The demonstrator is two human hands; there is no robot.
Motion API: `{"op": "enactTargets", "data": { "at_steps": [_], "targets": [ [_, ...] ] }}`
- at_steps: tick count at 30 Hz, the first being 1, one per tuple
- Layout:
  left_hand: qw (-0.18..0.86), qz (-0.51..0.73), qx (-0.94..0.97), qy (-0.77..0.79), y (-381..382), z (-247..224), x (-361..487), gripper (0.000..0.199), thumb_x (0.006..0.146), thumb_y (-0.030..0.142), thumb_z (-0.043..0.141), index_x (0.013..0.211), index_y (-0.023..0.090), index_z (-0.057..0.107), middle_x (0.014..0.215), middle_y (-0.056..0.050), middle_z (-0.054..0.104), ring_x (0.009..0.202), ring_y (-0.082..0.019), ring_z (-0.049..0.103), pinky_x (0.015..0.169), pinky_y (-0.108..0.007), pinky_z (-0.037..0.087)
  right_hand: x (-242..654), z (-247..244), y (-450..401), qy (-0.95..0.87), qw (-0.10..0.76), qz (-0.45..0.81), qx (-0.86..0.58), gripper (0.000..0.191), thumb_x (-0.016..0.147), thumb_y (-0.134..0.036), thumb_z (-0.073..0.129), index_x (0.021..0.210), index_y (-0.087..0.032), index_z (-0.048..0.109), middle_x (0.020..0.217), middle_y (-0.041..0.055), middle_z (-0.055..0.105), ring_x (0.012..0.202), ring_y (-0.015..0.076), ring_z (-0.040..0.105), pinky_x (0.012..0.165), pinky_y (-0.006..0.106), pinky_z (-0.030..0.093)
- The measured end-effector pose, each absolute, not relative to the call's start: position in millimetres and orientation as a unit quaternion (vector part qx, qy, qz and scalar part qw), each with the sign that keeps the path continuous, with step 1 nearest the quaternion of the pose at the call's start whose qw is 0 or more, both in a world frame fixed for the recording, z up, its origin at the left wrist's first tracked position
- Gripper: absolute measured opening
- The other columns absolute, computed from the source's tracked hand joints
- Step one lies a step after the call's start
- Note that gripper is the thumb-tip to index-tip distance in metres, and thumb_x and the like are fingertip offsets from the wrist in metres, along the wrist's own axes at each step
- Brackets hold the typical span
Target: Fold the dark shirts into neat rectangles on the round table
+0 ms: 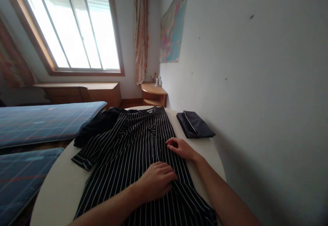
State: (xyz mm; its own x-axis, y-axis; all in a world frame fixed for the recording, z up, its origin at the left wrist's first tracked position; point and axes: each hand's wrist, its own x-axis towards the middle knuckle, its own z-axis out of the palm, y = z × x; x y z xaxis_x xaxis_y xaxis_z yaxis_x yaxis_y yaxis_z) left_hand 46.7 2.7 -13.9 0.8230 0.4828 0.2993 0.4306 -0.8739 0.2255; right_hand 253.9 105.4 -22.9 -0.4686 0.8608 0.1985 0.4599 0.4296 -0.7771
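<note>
A black shirt with white stripes lies spread on a round white table, its collar at the far edge and one sleeve reaching out to the left. My left hand is over the middle of the shirt, its fingers curled and pressed together on a fold of the striped cloth that runs down to the lower right. Farther forward, my right hand hovers at the shirt's right edge, fingers loosely bent and a little apart, with nothing visible between them.
A folded dark garment sits on the table's right side, near the white wall. Dark bunched cloth is at the far left of the table. Blue plaid mattresses flank it on the left. A corner shelf stands beyond.
</note>
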Motion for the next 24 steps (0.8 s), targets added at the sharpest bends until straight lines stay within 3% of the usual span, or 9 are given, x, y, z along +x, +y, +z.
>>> {"op": "enactTargets", "data": {
  "at_steps": [3, 6, 12, 16, 19, 24],
  "targets": [
    [0.077, 0.218, 0.943, 0.240, 1.4, -12.0, 39.8, 0.033, 0.074, 0.013, 0.058, 0.105, 0.021, 0.059, 0.092, -0.001, 0.068, 0.087, -0.020, 0.062, 0.084, -0.035, 0.046, 255.7, -23.7, 105.5, -0.785, 0.300, 0.339, -0.422, 0.034, 0.087, -0.044, 0.062, 0.108, -0.018, 0.068, 0.093, 0.0046, 0.071, 0.083, 0.0179, 0.064, 0.075, 0.029, 0.049],
    [0.082, 0.205, 0.952, 0.211, -4.1, -5.9, 30.4, 0.042, 0.070, 0.017, 0.061, 0.111, 0.022, 0.057, 0.095, -0.002, 0.066, 0.087, -0.020, 0.060, 0.081, -0.035, 0.046, 256.6, -24.9, 105.7, -0.783, 0.297, 0.342, -0.427, 0.034, 0.087, -0.044, 0.062, 0.108, -0.018, 0.068, 0.092, 0.0042, 0.071, 0.081, 0.0172, 0.063, 0.073, 0.028, 0.048],
    [0.063, 0.124, 0.985, 0.104, -16.3, 1.0, 26.6, 0.026, 0.082, 0.020, 0.063, 0.107, 0.025, 0.060, 0.102, 0.001, 0.066, 0.090, -0.017, 0.059, 0.078, -0.031, 0.045, 255.3, -23.4, 105.1, -0.787, 0.295, 0.331, -0.429, 0.032, 0.088, -0.043, 0.062, 0.107, -0.019, 0.069, 0.090, 0.0034, 0.070, 0.079, 0.0161, 0.062, 0.072, 0.027, 0.047],
    [0.056, 0.151, 0.984, 0.076, -25.6, 3.9, 32.1, 0.013, 0.088, 0.026, 0.060, 0.101, 0.022, 0.061, 0.086, 0.002, 0.066, 0.075, -0.015, 0.057, 0.065, -0.030, 0.043, 254.5, -21.8, 104.7, -0.788, 0.293, 0.322, -0.435, 0.032, 0.088, -0.043, 0.061, 0.107, -0.018, 0.069, 0.090, 0.0035, 0.071, 0.079, 0.0165, 0.062, 0.071, 0.028, 0.047],
    [0.071, 0.160, 0.983, 0.051, -31.5, 1.5, 34.7, 0.012, 0.094, 0.033, 0.058, 0.098, 0.023, 0.063, 0.079, 0.004, 0.065, 0.069, -0.013, 0.057, 0.060, -0.028, 0.041, 254.2, -21.6, 104.3, -0.792, 0.294, 0.308, -0.438, 0.029, 0.089, -0.041, 0.060, 0.106, -0.019, 0.069, 0.091, 0.0037, 0.071, 0.082, 0.0176, 0.064, 0.075, 0.029, 0.048],
    [0.104, 0.180, 0.978, 0.027, -35.5, -1.5, 36.0, 0.012, 0.097, 0.030, 0.056, 0.092, 0.022, 0.064, 0.080, 0.004, 0.067, 0.070, -0.011, 0.058, 0.061, -0.026, 0.043, 252.8, -18.4, 101.5, -0.800, 0.288, 0.287, -0.442, 0.026, 0.091, -0.037, 0.057, 0.106, -0.019, 0.069, 0.093, 0.0047, 0.072, 0.085, 0.0189, 0.066, 0.080, 0.032, 0.049]
  ]
}}
